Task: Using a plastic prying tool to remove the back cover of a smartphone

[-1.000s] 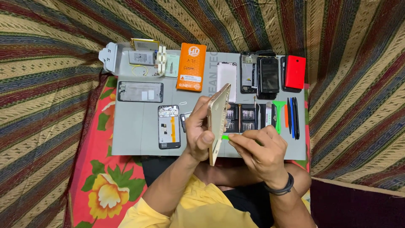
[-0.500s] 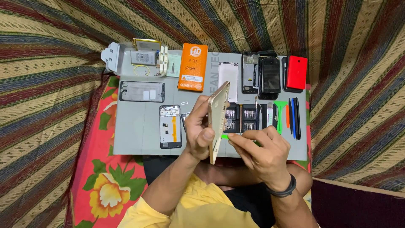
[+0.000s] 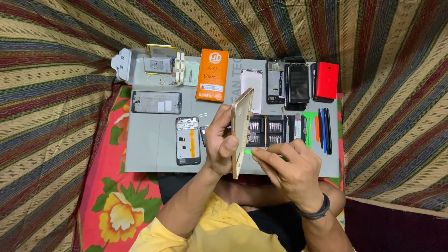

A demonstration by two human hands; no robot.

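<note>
My left hand (image 3: 220, 142) grips a gold-coloured phone (image 3: 241, 126) edge-on, held upright above the grey work mat (image 3: 149, 149). My right hand (image 3: 291, 175) pinches a small green pick (image 3: 248, 151) against the phone's lower right edge. Just behind the phone lies a black case of screwdriver bits (image 3: 270, 130). To the left of my left hand an opened phone with its insides showing (image 3: 188, 141) rests flat on the mat.
An orange box (image 3: 213, 75), a white phone back (image 3: 252, 88), dark phones (image 3: 297, 84) and a red phone (image 3: 326, 80) line the mat's far edge. A phone frame (image 3: 156, 102) lies left; coloured pry tools (image 3: 319, 130) lie right. Striped cloth surrounds everything.
Hardly anything differs: both hands stay on the gold phone, the green pick still at its lower edge, with only a slight shift of the view.
</note>
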